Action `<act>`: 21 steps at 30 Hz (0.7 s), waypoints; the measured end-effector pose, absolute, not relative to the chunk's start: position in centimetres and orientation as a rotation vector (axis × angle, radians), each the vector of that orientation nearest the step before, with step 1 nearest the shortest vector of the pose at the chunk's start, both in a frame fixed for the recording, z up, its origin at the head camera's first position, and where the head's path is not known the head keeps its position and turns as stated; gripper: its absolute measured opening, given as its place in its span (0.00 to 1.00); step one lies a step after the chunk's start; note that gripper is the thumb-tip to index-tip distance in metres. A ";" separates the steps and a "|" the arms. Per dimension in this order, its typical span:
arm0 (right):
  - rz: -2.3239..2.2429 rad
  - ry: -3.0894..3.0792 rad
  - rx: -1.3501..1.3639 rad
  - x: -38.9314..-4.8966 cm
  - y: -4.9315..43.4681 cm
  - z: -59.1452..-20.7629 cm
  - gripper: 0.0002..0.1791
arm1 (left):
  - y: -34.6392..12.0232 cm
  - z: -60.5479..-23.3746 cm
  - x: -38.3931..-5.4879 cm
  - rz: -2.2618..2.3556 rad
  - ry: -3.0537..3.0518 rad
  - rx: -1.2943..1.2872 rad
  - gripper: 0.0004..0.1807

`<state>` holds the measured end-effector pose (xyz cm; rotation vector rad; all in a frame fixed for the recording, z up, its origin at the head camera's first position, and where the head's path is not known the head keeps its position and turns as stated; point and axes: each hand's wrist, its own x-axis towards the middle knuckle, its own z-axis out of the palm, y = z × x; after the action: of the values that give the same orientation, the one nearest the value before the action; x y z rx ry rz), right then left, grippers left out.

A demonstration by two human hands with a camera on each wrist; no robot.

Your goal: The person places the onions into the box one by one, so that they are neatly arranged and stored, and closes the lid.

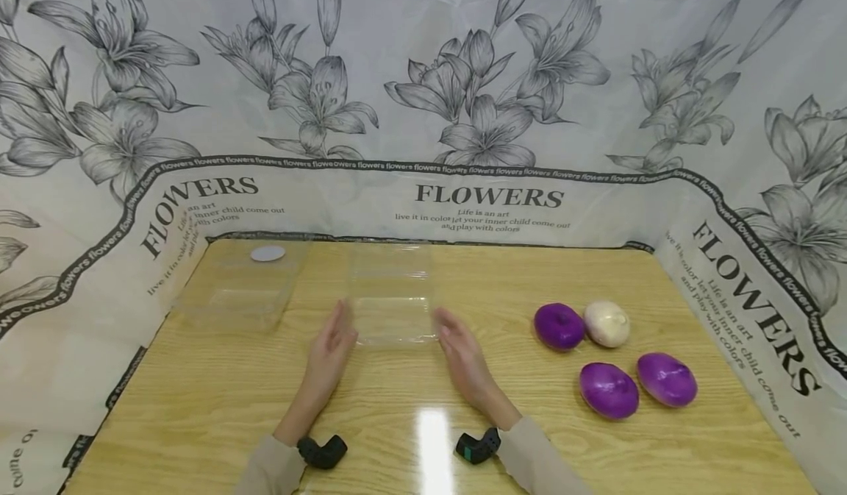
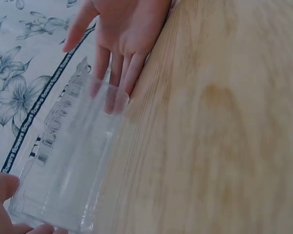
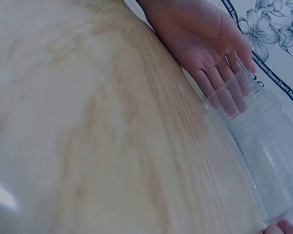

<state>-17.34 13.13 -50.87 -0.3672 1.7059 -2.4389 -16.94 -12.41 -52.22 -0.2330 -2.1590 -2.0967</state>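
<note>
Closest to my head view are the beige sleeves (image 1: 271,471) and black wrist cameras (image 1: 323,452); past them, on the table (image 1: 496,289), a clear plastic container (image 1: 393,320) sits straight ahead, between the left hand (image 1: 331,351) and the right hand (image 1: 468,359) — neither one clearly nearer. Its long axis appears to run away from me, so the hands flank its sides. Both have extended fingers, palms facing inward, fingertips at the near walls — how firmly they press, I can't tell.
</note>
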 end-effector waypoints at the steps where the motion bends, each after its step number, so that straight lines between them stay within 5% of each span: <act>1: -2.453 1.743 -0.343 -17.3 13.1 -50.9 0.29 | -12.4 -52.2 -16.9 -2.095 -2.171 -0.262 0.36; 11: -2.453 2.256 0.018 -17.4 13.2 -50.7 0.16 | -12.0 -52.4 -16.7 -2.037 -2.261 -0.464 0.39; 21: -2.487 2.311 0.103 -17.6 13.4 -50.8 0.17 | -11.6 -51.6 -16.2 -1.913 -2.363 -0.470 0.39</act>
<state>-17.58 13.38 -50.77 0.1035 2.3107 -2.4873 -16.21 -11.58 -51.57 -0.4699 -2.3631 -1.9125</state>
